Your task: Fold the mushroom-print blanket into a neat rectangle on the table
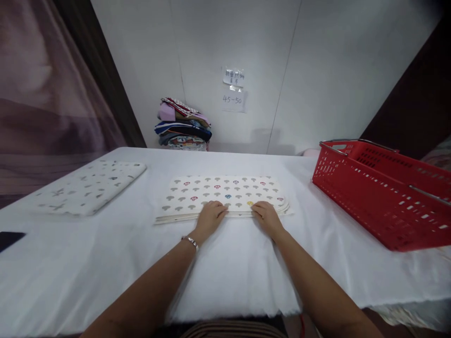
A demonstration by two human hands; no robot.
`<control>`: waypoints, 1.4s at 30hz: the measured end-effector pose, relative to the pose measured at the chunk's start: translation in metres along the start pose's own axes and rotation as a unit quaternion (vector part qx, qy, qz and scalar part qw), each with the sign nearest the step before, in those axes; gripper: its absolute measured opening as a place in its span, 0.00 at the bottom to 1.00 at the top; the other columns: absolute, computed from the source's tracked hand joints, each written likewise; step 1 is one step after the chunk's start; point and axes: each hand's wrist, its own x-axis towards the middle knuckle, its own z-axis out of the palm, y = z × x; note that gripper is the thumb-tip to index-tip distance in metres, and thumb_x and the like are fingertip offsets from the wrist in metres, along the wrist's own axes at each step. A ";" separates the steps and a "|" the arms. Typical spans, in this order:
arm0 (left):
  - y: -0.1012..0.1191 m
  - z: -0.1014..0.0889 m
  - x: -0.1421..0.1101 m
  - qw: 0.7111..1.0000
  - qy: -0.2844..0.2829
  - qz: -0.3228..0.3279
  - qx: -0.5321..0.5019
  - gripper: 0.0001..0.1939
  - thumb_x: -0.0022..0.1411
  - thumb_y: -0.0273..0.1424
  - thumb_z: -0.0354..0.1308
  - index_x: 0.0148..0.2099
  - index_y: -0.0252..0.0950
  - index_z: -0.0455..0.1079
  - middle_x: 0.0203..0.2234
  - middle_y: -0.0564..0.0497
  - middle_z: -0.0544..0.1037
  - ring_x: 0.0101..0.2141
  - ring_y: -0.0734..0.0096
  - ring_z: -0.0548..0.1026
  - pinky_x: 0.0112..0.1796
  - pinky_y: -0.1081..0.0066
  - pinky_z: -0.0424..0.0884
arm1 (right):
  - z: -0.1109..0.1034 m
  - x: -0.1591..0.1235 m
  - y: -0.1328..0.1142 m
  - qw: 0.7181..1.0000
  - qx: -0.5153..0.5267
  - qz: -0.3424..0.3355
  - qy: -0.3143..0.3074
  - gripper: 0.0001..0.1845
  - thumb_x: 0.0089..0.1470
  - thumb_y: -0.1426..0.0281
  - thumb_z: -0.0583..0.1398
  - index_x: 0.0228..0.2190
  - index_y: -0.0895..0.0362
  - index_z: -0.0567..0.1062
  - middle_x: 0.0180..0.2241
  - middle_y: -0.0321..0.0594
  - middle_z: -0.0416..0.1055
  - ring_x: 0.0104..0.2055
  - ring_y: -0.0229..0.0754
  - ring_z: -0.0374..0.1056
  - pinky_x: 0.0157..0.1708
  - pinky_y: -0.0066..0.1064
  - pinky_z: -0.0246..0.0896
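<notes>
A folded white cloth (225,190) printed with grey and coloured mushrooms lies in front of me, several layers thick. Its layered near edge faces me, and the right-hand corner is rounded. My left hand (211,216) is closed on that near edge, left of its middle, and wears a silver bracelet (190,242) at the wrist. On the same edge, farther right, my right hand (268,217) is closed too, thumb and fingers at the layers. The fingertips under the cloth are hidden.
Another folded white cloth (93,188) with small prints lies at the left. A red plastic basket (359,197) with metal handles stands at the right. Behind the white-covered table (141,272), a stack of folded fabrics (183,124) rests against the wall, near paper notes (234,100). A dark flat object (10,239) lies at the left edge.
</notes>
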 end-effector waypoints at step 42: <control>0.001 0.000 -0.007 0.987 -0.031 0.060 0.145 0.07 0.61 0.29 0.53 0.42 0.37 0.68 0.38 0.49 0.72 0.42 0.65 0.66 0.41 0.64 0.62 | 0.008 -0.005 -0.005 0.989 -0.093 -0.092 0.069 0.11 0.60 0.73 0.52 0.40 0.57 0.73 0.42 0.45 0.71 0.45 0.47 0.63 0.45 0.42 0.58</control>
